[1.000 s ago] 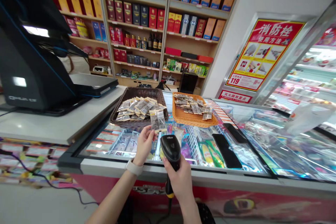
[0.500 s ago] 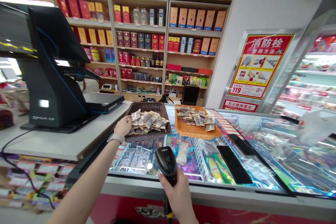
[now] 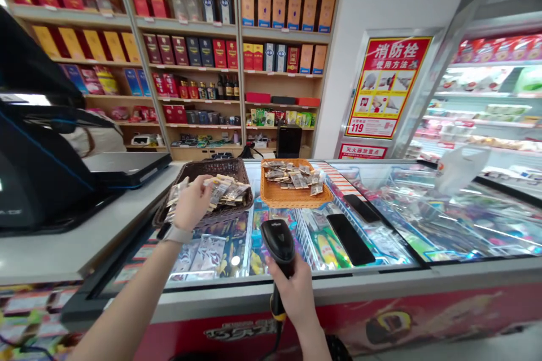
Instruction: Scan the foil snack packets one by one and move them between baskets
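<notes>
My left hand (image 3: 193, 202) reaches over a dark brown wicker basket (image 3: 241, 169) on the glass freezer top, its fingers curled together at a heap of small clear-wrapped packets (image 3: 231, 189). Whatever the fingertips pinch is too small to make out. My right hand (image 3: 294, 287) grips a black barcode scanner (image 3: 278, 238) by its handle, in front of the freezer's near edge with the head pointing up and forward. Beside the dark basket stands an orange wicker basket (image 3: 282, 198) holding similar small packets (image 3: 298, 179).
Two black phones (image 3: 350, 240) (image 3: 361, 208) lie on the freezer glass at the right. A scale platform (image 3: 129, 163) and black checkout machine (image 3: 38, 169) stand on the counter at left. Shelves of boxed bottles (image 3: 214, 52) line the back wall. A white plastic bag (image 3: 459, 172) sits at far right.
The view has turned left-to-right shifted, with the scene sliding left. My left hand has moved from the dark basket's left side to over its packets. The scanner stays in my right hand.
</notes>
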The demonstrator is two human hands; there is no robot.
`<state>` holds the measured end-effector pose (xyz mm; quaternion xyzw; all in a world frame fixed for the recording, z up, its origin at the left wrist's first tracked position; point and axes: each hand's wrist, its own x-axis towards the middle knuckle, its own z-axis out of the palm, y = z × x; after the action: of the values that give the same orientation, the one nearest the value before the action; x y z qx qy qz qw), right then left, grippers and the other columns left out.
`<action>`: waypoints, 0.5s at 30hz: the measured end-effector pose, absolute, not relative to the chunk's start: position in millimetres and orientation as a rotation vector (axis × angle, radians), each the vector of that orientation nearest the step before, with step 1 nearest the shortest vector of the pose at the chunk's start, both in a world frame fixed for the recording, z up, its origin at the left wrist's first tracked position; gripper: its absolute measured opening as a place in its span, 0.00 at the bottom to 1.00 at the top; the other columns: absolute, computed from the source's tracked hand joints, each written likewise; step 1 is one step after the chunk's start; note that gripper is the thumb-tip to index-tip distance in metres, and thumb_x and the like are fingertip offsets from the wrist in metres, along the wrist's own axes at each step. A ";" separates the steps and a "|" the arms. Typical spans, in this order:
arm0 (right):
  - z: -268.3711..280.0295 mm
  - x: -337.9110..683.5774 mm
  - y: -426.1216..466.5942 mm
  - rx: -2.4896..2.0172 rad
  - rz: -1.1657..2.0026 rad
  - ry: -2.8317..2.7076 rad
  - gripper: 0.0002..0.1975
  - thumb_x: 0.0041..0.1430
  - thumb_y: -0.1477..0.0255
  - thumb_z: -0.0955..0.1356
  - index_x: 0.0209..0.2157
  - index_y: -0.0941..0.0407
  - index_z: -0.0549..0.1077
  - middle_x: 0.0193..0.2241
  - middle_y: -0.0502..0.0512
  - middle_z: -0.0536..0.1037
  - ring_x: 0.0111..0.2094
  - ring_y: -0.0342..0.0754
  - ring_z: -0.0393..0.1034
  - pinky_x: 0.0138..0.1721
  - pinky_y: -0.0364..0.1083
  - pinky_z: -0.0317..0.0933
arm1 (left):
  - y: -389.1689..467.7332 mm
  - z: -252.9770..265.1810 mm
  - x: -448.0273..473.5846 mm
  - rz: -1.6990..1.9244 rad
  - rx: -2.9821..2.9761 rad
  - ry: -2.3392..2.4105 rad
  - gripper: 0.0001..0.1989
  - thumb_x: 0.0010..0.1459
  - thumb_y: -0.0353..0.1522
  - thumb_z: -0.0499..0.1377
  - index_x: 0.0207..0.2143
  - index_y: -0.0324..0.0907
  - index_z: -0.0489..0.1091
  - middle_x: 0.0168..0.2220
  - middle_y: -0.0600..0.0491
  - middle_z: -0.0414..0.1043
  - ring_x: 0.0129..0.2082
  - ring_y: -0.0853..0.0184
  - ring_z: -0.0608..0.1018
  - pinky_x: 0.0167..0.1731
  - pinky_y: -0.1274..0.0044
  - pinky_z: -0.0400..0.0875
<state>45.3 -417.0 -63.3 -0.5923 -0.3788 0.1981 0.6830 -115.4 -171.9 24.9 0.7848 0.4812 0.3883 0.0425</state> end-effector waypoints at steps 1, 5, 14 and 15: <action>-63.7 52.0 -419.6 -1.325 0.426 -0.822 0.21 0.56 0.56 0.73 0.39 0.61 0.82 0.32 0.60 0.85 0.33 0.56 0.78 0.37 0.48 0.70 | -180.2 25.9 -95.6 1.174 2.436 1.381 0.21 0.66 0.41 0.49 0.53 0.41 0.72 0.26 0.52 0.73 0.27 0.62 0.75 0.31 0.76 0.62; -68.1 80.1 -433.2 -1.352 0.363 -0.733 0.21 0.55 0.56 0.73 0.40 0.60 0.83 0.34 0.61 0.86 0.35 0.57 0.79 0.38 0.48 0.71 | -197.7 16.3 -9.4 1.003 2.519 1.065 0.18 0.66 0.39 0.50 0.51 0.42 0.72 0.25 0.53 0.73 0.27 0.62 0.75 0.32 0.75 0.63; -94.2 130.3 -458.7 -1.433 0.336 -0.589 0.20 0.55 0.56 0.74 0.37 0.60 0.82 0.29 0.58 0.85 0.32 0.58 0.79 0.35 0.47 0.70 | -152.7 -19.6 154.2 0.677 2.260 1.085 0.13 0.57 0.32 0.62 0.45 0.38 0.70 0.35 0.42 0.79 0.40 0.53 0.81 0.41 0.72 0.69; -96.8 133.4 -460.0 -1.434 0.334 -0.579 0.20 0.55 0.56 0.74 0.36 0.60 0.82 0.29 0.58 0.85 0.32 0.57 0.79 0.35 0.47 0.70 | -146.2 -23.4 165.5 0.671 2.198 1.124 0.16 0.55 0.32 0.64 0.46 0.38 0.69 0.36 0.41 0.78 0.40 0.53 0.81 0.40 0.71 0.69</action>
<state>133.4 -460.0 -96.8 -0.6444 -0.2601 0.1499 0.7033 165.5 -146.2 -23.4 0.8229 0.4206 0.2514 0.2876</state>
